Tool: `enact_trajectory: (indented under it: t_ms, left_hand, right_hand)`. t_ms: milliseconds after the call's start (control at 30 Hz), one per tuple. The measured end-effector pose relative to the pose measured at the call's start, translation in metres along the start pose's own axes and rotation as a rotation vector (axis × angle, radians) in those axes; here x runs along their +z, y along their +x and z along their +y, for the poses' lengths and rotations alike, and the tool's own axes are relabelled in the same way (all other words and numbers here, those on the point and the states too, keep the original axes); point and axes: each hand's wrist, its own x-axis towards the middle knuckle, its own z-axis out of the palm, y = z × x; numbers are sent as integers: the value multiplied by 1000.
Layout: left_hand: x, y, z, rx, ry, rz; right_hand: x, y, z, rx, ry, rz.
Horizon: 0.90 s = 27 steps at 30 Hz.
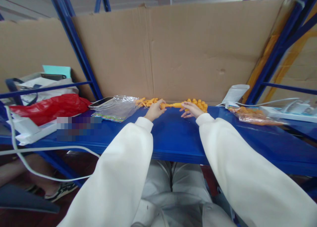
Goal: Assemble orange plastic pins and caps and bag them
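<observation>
My left hand (155,110) pinches the round end of a thin orange plastic piece (174,105) between thumb and fingers. The piece stretches level across to my right hand (191,109), whose fingertips close on its other end while the lower fingers stay loosely spread. Just left of my left hand lies a pile of thin, branching orange parts (146,102). Knobbly orange parts (198,103) sit in a heap behind my right hand, partly hidden by it. How the ends of the held piece are shaped is too small to tell.
On the blue shelf (178,137) at left are a clear plastic bag (119,108), a phone (102,102), a red bag (54,106) and a white power strip. A bag of orange parts (255,115) lies at right near cables. Cardboard (198,48) stands behind; another person's leg shows lower left.
</observation>
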Motion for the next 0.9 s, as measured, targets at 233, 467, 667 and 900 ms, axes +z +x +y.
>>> enact_trajectory:
  t_ms: [233, 467, 667, 900]
  left_hand:
    - [2, 2, -7, 25, -7, 12]
    - [1, 2, -12, 71, 10, 45]
    - [0, 1, -5, 90, 17, 55]
    - [-1, 0, -4, 53, 19, 71]
  right_hand:
    - [4, 1, -1, -43, -49, 42]
    - [7, -5, -6, -19, -50, 63]
    - [4, -7, -8, 8, -83, 101]
    - [7, -3, -4, -93, -82, 93]
